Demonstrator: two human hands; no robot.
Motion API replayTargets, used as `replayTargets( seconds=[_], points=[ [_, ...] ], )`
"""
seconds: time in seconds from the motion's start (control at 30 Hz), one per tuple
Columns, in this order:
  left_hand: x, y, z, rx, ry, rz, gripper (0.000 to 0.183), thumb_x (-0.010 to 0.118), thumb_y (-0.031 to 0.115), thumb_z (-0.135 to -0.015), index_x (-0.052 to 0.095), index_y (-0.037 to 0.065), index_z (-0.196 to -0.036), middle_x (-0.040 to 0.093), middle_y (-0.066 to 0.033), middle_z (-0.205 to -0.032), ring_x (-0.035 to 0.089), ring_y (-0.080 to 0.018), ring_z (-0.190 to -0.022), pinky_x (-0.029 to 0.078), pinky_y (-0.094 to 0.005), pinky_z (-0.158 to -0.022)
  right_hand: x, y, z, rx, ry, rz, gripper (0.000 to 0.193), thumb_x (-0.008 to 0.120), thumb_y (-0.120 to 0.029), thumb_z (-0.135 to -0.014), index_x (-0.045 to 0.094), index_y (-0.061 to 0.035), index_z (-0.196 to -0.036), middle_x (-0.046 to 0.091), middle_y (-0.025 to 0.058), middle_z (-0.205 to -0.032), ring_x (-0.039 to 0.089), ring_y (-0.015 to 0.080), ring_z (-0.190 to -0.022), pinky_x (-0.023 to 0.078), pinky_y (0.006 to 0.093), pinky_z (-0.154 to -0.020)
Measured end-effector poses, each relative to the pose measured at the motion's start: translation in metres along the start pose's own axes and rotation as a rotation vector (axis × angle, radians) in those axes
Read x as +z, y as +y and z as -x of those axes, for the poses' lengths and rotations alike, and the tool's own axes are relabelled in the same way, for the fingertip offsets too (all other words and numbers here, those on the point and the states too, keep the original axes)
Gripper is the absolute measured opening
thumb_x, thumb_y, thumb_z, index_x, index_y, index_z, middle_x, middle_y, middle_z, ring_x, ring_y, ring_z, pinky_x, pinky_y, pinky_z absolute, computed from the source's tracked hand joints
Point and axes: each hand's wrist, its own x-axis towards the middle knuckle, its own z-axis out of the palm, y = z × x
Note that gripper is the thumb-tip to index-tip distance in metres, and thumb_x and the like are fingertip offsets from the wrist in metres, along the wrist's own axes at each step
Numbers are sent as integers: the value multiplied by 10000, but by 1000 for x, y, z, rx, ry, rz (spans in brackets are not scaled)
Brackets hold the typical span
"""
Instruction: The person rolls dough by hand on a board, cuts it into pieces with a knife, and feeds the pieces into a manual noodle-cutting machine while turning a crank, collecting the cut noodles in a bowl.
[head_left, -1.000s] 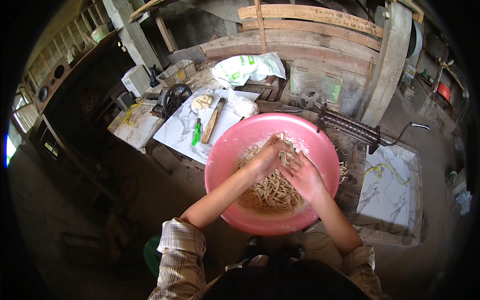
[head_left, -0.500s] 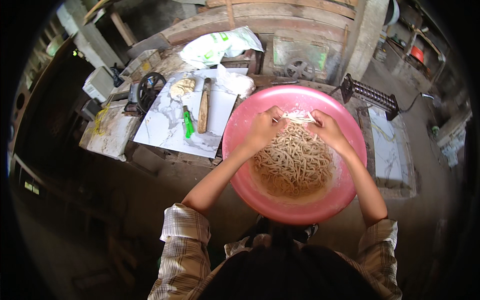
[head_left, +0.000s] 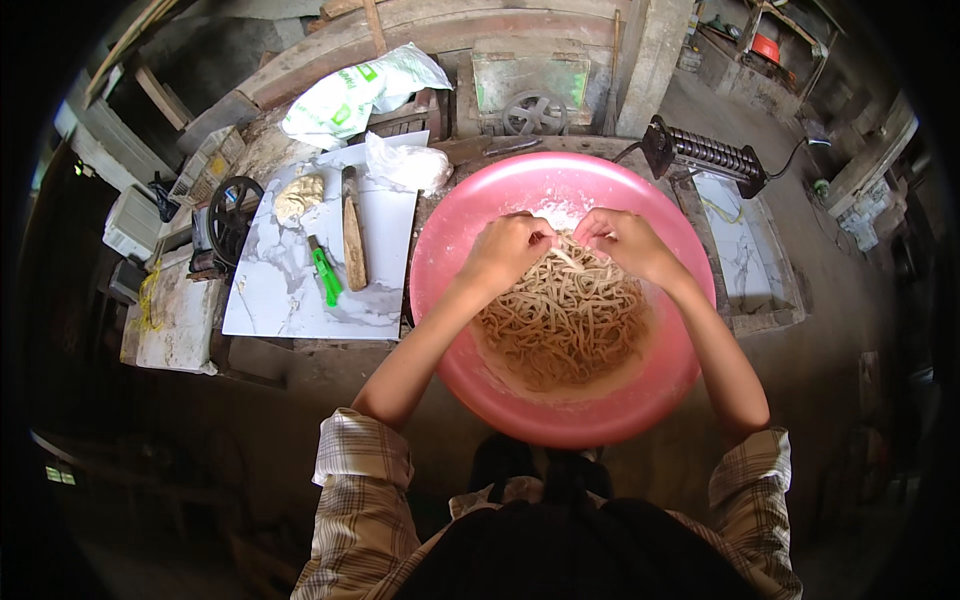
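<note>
A wide pink basin (head_left: 678,335) holds a heap of floury, beige dough noodles (head_left: 563,325). Over the far side of that heap, my left hand (head_left: 512,250) is closed, its fingertips pinched at a few pale noodle strands. Facing it from a short distance, my right hand (head_left: 628,245) also has its fingers pinched together on noodle strands; the fingertips partly hide what they grip. A whiter strand (head_left: 566,258) dangles between the two hands onto the heap. Loose white flour (head_left: 560,213) coats the basin's wall just beyond my fingers.
Left of the basin, a marbled board (head_left: 290,318) carries a dough lump (head_left: 299,200), a green cutter (head_left: 325,272) and a wooden-handled knife (head_left: 354,240). Plastic bags (head_left: 408,163) lie behind. A black handwheel (head_left: 235,220) stands left; a ridged roller machine (head_left: 703,158) stands right.
My hands have come down slightly; the pale strands stretched between them now hang lower toward the heap. The whole view has shifted, so the table and basin appear further left.
</note>
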Motion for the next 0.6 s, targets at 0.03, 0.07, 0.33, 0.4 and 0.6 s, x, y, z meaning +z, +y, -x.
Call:
replayTargets(
  seconds=[0.03,0.07,0.33,0.4,0.6],
  points=[
    [1,3,3,-16,-72,47,150,635,200,-806,674,63,-852,653,-122,-792,639,-241,-708,485,-342,-644,2,0,5,-62,-31,-33,163,524,46,-803,611,-31,-916,644,120,-846,616,180,-808,490,307,-752],
    [-2,6,7,-35,-143,88,139,629,191,-806,673,67,-852,653,-125,-797,641,-253,-718,492,-344,-658,3,-4,9,-61,-33,-37,163,524,46,-803,611,-31,-916,644,120,-846,616,180,-808,490,307,-752],
    [-13,44,40,-96,-265,-85,150,618,216,-814,640,91,-892,662,-126,-807,648,-264,-764,494,-376,-684,12,-22,41,-90,-96,33,294,454,154,-721,606,-25,-897,588,139,-952,611,251,-836,494,352,-751],
    [-9,45,48,-50,-245,-109,162,611,227,-822,632,91,-908,661,-140,-794,649,-276,-753,489,-395,-691,14,-25,46,-62,-114,-15,297,450,151,-721,605,-24,-904,588,146,-955,607,250,-815,491,353,-746],
    [5,60,72,-181,-185,-1,140,580,189,-859,624,57,-856,646,-119,-708,639,-198,-634,477,-331,-586,9,-11,80,-268,91,138,282,439,126,-742,595,-7,-936,602,163,-961,610,230,-801,486,341,-732]
  ],
)
